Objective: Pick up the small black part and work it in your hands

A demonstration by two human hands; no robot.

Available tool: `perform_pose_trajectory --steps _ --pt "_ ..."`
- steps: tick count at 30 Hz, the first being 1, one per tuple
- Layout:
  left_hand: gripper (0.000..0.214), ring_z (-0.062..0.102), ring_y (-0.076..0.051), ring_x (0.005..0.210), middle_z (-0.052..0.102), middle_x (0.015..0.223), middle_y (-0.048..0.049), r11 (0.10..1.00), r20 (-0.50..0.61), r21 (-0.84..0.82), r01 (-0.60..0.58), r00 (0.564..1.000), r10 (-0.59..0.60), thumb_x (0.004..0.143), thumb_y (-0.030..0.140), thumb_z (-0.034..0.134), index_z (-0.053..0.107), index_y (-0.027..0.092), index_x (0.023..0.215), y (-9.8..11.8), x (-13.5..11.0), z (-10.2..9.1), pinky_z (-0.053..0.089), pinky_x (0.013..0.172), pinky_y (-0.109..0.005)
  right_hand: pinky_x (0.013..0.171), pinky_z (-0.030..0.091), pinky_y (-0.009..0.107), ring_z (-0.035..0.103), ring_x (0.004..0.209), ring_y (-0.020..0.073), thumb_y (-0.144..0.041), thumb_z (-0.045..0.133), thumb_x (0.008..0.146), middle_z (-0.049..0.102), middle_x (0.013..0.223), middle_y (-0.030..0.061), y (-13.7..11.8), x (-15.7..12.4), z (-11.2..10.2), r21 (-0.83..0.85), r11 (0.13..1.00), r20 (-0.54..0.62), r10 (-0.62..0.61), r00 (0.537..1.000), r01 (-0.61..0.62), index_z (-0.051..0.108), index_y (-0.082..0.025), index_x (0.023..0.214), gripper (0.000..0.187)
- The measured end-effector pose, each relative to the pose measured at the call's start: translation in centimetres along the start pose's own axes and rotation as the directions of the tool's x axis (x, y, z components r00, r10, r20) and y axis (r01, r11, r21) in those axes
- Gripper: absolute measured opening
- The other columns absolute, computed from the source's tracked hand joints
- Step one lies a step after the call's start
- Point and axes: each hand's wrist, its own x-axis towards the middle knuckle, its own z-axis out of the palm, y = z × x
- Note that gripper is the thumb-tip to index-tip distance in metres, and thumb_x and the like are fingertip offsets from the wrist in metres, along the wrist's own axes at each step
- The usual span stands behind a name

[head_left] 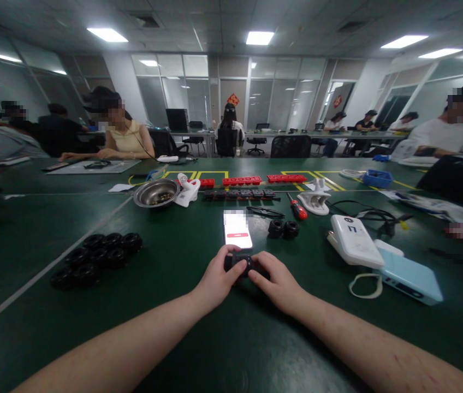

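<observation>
In front of me, my left hand (218, 277) is closed around a glossy black wheel-like part (246, 263), its thumb lying across the front. From the other side my right hand (277, 281) grips at the same part with thumb and fingertips; its far fingers are partly hidden. Just beyond the hands lies a phone (237, 232) with its screen lit. Two similar black wheels (283, 228) sit to the right of the phone. At the left, several more black wheels (98, 255) are grouped on the green table (166, 256).
A metal bowl (155, 195) with small pieces stands at back left. Red strips (242, 180) and black strips (239, 194) line the middle. On the right lie a red-handled screwdriver (297, 208), a white power bank (354, 239), a light-blue device (411, 275) and cables. Other people sit around.
</observation>
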Motion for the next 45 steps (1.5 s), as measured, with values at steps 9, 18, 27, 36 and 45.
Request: perform_pose_trajectory --steps 9,18,27,36,45 --pt "0.035 0.052 -0.015 0.067 0.050 0.087 -0.0035 1.000 0.016 0.006 0.011 1.000 -0.011 0.077 0.044 0.047 0.044 0.017 0.099 -0.41 0.30 -0.28 0.044 0.050 -0.023 0.068 0.042 0.030 0.049 0.079 0.0175 -0.026 0.061 0.072 0.053 0.087 0.0042 -0.04 0.02 0.04 0.009 0.999 -0.046 -0.047 0.998 0.048 0.051 -0.018 0.097 0.028" --pt "0.029 0.053 -0.017 0.074 0.050 0.089 -0.0029 0.998 -0.020 0.047 -0.034 0.999 0.035 0.077 0.037 0.049 0.043 0.020 0.100 -0.50 0.04 0.00 0.045 0.056 -0.025 0.070 0.040 0.032 0.048 0.080 0.0183 -0.033 0.053 0.078 0.052 0.087 0.0044 0.13 0.10 0.20 0.032 0.999 -0.021 0.000 1.000 0.001 0.051 -0.017 0.094 0.023" --pt "0.029 0.052 -0.018 0.076 0.050 0.093 -0.0052 0.995 0.013 0.096 0.013 1.000 -0.014 0.079 0.038 0.045 0.045 0.019 0.101 -0.16 0.17 -0.23 0.045 0.056 -0.026 0.061 0.039 0.027 0.047 0.071 0.0155 -0.031 0.057 0.075 0.049 0.077 0.0016 0.45 0.28 0.26 0.050 0.999 -0.037 0.014 0.999 -0.012 0.053 -0.017 0.080 0.016" --pt "0.023 0.051 -0.019 0.078 0.048 0.088 -0.0036 0.997 0.006 0.067 0.039 0.999 -0.040 0.075 0.031 0.049 0.046 0.018 0.093 0.23 0.18 -0.23 0.046 0.057 -0.026 0.069 0.040 0.030 0.047 0.081 0.0176 -0.034 0.062 0.070 0.051 0.090 0.0036 -0.08 -0.10 0.17 0.003 0.999 -0.038 -0.046 0.998 0.046 0.049 -0.019 0.095 0.032" --pt "0.016 0.048 -0.014 0.071 0.046 0.084 0.0004 0.990 -0.041 0.134 -0.046 0.998 0.052 0.074 0.022 0.048 0.043 0.021 0.089 -0.72 0.10 -0.12 0.042 0.060 -0.025 0.060 0.036 0.028 0.045 0.065 0.0148 -0.035 0.040 0.085 0.047 0.066 -0.0001 0.39 0.27 0.27 -0.042 0.999 0.025 -0.019 1.000 0.020 0.046 -0.017 0.062 0.029"
